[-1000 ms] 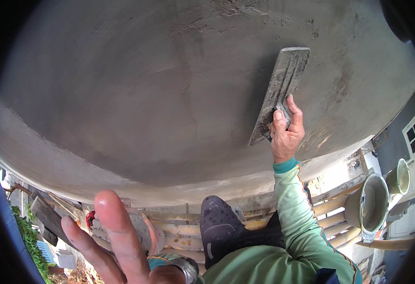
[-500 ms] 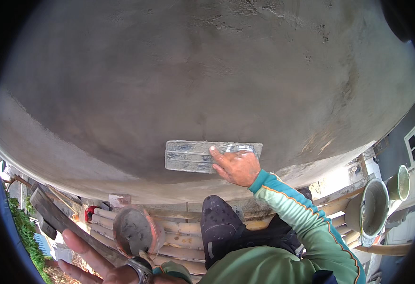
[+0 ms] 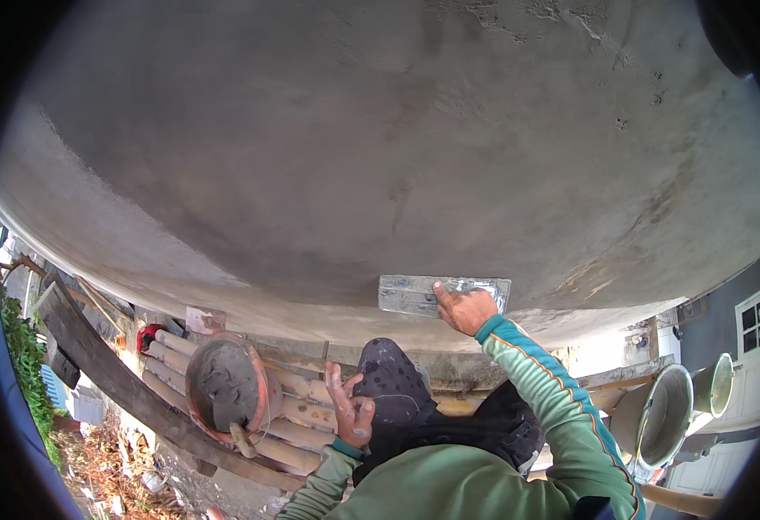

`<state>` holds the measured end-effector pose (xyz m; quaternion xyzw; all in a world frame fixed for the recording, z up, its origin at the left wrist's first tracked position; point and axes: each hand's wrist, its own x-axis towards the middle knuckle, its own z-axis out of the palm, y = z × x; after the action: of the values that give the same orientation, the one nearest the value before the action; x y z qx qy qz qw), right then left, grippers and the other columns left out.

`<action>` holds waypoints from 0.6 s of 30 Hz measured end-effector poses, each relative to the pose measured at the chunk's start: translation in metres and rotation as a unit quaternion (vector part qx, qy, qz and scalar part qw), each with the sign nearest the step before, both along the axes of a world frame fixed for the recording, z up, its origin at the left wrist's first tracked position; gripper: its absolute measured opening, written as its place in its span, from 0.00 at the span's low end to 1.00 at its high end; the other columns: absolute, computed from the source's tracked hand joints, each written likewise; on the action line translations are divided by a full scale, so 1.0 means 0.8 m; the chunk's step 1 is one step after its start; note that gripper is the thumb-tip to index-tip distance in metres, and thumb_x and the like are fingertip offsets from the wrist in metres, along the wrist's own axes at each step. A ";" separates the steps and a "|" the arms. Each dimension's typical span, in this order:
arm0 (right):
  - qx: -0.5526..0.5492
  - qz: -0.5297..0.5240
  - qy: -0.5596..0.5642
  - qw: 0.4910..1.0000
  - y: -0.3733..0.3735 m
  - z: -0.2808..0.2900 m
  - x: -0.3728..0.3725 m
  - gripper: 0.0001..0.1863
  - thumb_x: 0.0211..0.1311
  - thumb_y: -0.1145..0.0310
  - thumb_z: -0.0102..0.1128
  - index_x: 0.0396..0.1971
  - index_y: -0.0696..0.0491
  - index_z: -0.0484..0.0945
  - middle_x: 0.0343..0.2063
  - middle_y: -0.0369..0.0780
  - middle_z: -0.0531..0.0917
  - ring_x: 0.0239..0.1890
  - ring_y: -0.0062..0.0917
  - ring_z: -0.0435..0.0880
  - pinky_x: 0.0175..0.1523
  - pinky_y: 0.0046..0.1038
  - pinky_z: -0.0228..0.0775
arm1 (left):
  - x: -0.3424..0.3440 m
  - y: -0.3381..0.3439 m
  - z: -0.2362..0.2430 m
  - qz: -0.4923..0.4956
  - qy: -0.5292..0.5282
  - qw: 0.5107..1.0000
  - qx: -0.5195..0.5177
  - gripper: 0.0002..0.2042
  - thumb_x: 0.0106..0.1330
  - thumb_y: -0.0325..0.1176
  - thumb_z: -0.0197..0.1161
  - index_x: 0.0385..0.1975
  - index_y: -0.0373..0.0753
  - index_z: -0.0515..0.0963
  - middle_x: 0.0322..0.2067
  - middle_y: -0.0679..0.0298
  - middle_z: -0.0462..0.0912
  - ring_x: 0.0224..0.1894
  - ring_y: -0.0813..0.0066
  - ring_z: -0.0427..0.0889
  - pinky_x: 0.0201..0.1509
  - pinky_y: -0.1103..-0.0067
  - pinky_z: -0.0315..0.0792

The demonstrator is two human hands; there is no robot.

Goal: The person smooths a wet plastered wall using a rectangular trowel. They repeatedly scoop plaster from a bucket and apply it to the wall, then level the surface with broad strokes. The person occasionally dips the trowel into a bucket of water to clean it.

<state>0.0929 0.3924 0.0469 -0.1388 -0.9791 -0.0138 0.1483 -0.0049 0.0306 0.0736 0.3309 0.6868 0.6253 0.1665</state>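
Note:
My right hand [image 3: 468,312] grips a flat rectangular plastering float [image 3: 406,297] smeared with grey mortar. The float lies against the lower part of a grey wall [image 3: 302,165], where a dark, damp-looking layer meets a paler strip. Nothing is in my left hand [image 3: 351,411]; its fingers are apart and partly bent, beside my dark-clad knee. To the left of that hand stands an orange-rimmed bucket [image 3: 267,392] with grey mortar [image 3: 227,380] in it. The wooden handle [image 3: 242,440] of a tool pokes over the bucket's near rim; its other end is in the mortar.
Bamboo poles [image 3: 298,433] form the platform under me, with a long plank [image 3: 129,377] along its left. Two mortar-stained buckets [image 3: 664,416] [image 3: 714,384] stand at the right. Leaves and rubble [image 3: 124,459] lie below at the left.
The float in my right hand has moved right and slightly down along the wall. My left hand has come from the lower left toward my knee. The view has shifted a little.

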 end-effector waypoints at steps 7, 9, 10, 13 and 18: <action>-0.103 -0.026 0.441 0.891 0.000 0.190 0.053 0.32 0.73 0.65 0.70 0.74 0.56 0.75 0.28 0.38 0.87 0.20 0.21 0.79 0.26 0.25 0.67 | 0.028 -0.009 -0.086 0.017 0.042 0.995 -0.092 0.45 0.75 0.46 0.66 0.82 0.29 0.51 0.82 0.39 0.47 0.62 0.51 0.81 0.50 0.69 0.84; -0.329 -0.099 0.613 0.711 0.001 0.251 0.062 0.28 0.78 0.68 0.67 0.73 0.60 0.75 0.30 0.34 0.86 0.21 0.09 0.70 0.27 0.17 0.60 | 0.020 0.001 -0.090 -0.005 0.072 0.992 -0.099 0.44 0.75 0.47 0.66 0.81 0.28 0.52 0.82 0.39 0.49 0.61 0.50 0.82 0.53 0.65 0.83; -0.323 -0.095 0.617 0.711 0.003 0.279 0.055 0.27 0.79 0.69 0.65 0.73 0.60 0.75 0.31 0.32 0.85 0.21 0.08 0.67 0.26 0.16 0.59 | 0.017 0.005 -0.090 -0.015 0.089 0.991 -0.102 0.44 0.74 0.47 0.66 0.81 0.27 0.53 0.81 0.39 0.50 0.60 0.50 0.83 0.55 0.63 0.83; -0.261 -0.097 0.597 0.752 0.016 0.322 0.007 0.26 0.80 0.71 0.64 0.73 0.59 0.75 0.31 0.33 0.85 0.22 0.08 0.68 0.26 0.19 0.61 | 0.019 0.006 -0.088 -0.010 0.094 0.988 -0.121 0.44 0.74 0.47 0.67 0.80 0.27 0.54 0.81 0.39 0.52 0.59 0.50 0.84 0.59 0.60 0.81; 0.069 0.004 0.289 0.955 -0.057 0.251 -0.104 0.34 0.68 0.67 0.73 0.73 0.54 0.76 0.26 0.39 0.87 0.21 0.33 0.85 0.28 0.34 0.76 | 0.018 0.007 -0.087 0.012 0.055 0.991 -0.117 0.44 0.74 0.47 0.68 0.80 0.27 0.55 0.81 0.39 0.52 0.58 0.50 0.84 0.60 0.60 0.80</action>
<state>0.0100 0.3467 0.2475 -0.1222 -0.8915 -0.0398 0.4344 0.0096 0.0362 0.0043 0.3353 0.7675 0.5229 0.1586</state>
